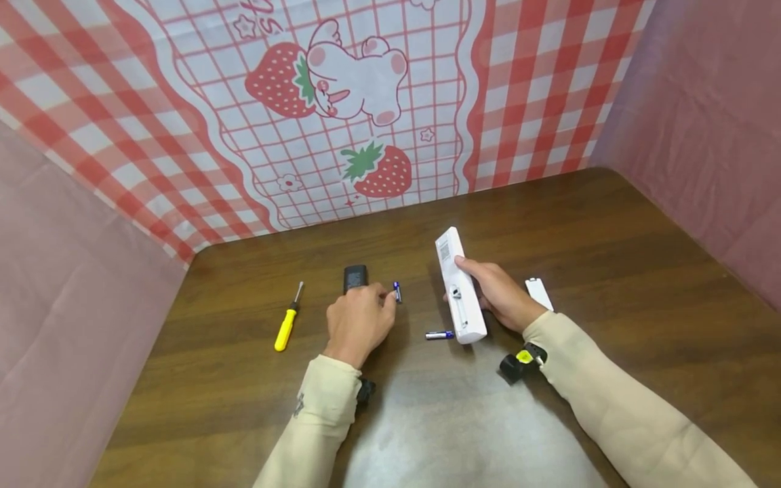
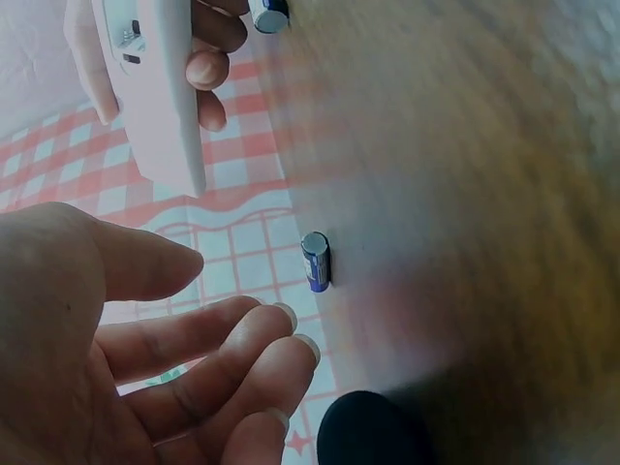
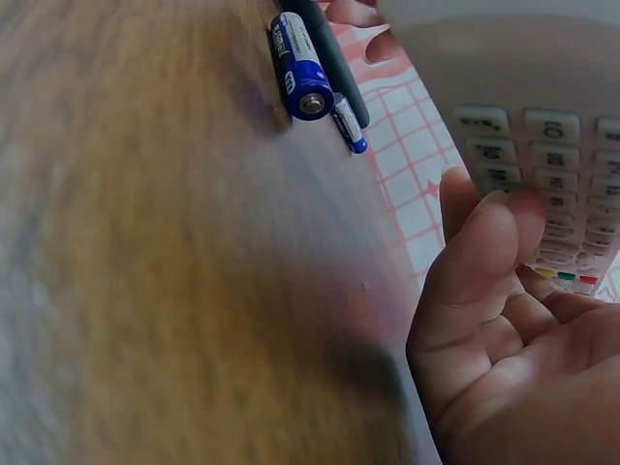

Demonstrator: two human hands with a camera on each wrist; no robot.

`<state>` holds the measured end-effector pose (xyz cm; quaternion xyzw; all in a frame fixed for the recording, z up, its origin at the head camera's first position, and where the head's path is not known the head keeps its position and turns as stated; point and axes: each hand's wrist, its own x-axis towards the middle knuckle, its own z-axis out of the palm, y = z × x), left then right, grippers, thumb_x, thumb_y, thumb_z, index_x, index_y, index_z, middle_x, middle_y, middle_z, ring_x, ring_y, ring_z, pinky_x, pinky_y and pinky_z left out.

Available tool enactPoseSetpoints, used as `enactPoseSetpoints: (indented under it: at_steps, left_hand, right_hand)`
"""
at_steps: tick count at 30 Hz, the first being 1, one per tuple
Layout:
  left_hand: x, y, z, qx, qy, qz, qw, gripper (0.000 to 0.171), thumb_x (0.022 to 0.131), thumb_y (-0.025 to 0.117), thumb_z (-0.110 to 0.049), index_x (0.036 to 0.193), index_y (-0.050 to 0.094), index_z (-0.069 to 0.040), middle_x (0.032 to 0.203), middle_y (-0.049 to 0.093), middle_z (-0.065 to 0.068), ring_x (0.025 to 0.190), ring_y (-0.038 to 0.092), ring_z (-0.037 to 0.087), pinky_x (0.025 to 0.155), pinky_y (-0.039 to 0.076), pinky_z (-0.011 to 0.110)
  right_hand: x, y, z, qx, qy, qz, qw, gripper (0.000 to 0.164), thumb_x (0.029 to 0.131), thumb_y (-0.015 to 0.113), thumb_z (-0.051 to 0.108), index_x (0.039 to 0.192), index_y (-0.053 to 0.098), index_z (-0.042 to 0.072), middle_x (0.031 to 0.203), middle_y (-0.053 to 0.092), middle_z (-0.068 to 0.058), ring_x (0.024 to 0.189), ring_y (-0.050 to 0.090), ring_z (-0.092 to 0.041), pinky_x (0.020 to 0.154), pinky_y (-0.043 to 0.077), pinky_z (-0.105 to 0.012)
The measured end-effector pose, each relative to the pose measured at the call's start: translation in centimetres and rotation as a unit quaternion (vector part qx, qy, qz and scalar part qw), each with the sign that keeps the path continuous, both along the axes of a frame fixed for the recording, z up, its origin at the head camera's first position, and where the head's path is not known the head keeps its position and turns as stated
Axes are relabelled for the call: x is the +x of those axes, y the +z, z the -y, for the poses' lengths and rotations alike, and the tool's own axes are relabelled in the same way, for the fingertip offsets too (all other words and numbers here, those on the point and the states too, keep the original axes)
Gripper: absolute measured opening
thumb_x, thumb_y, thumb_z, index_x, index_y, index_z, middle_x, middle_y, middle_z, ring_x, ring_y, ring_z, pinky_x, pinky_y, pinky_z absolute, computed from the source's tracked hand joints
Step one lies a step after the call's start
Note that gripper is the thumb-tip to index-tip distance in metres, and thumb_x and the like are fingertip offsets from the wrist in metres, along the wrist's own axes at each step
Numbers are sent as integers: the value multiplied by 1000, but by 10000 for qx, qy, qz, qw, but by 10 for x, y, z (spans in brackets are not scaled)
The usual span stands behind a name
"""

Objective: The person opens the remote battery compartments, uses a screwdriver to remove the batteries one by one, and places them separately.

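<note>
My right hand [image 1: 502, 295] grips a white remote control [image 1: 453, 271], tilted with its open battery compartment [image 1: 460, 308] toward me. The right wrist view shows its rows of buttons [image 3: 552, 155] facing the other way, with fingers against them. A blue-and-white battery [image 1: 438, 335] lies on the table beside the remote's lower end. My left hand [image 1: 361, 322] is low over the table, next to a second battery [image 1: 397, 292]. In the left wrist view its thumb and loosely bent fingers [image 2: 262, 358] stand apart, with nothing between them.
A small black object [image 1: 355, 276] lies just beyond the left hand. Left of it is a yellow-handled screwdriver [image 1: 287, 325]. A white battery cover [image 1: 539, 293] rests on the wooden table [image 1: 232, 379] behind the right hand. A patterned cloth [image 1: 378, 81] hangs along the back edge.
</note>
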<state>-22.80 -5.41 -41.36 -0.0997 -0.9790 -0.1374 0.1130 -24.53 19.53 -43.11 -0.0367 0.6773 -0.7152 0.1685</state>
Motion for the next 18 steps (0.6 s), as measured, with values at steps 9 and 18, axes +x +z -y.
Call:
enactPoseSetpoints:
  at_steps: [9, 18]
  left_hand:
    - [2, -2, -2, 69, -103, -105, 9999, 23, 96, 61, -40, 100, 78, -25, 88, 74, 1, 66, 66, 27, 52, 45, 45]
    - [2, 3, -4, 271, -196, -18, 9994, 24, 96, 61, -41, 99, 79, -26, 88, 74, -2, 71, 69, 27, 55, 46, 45]
  right_hand:
    - [-1, -2, 3, -224, 9, -84, 9997, 65, 107, 42, 43, 141, 39, -11, 107, 67, -27, 89, 69, -26, 75, 57, -41]
    - [-2, 5, 2, -203, -118, -10, 9997, 64, 107, 42, 44, 138, 40, -12, 99, 70, -20, 84, 69, -23, 73, 57, -39]
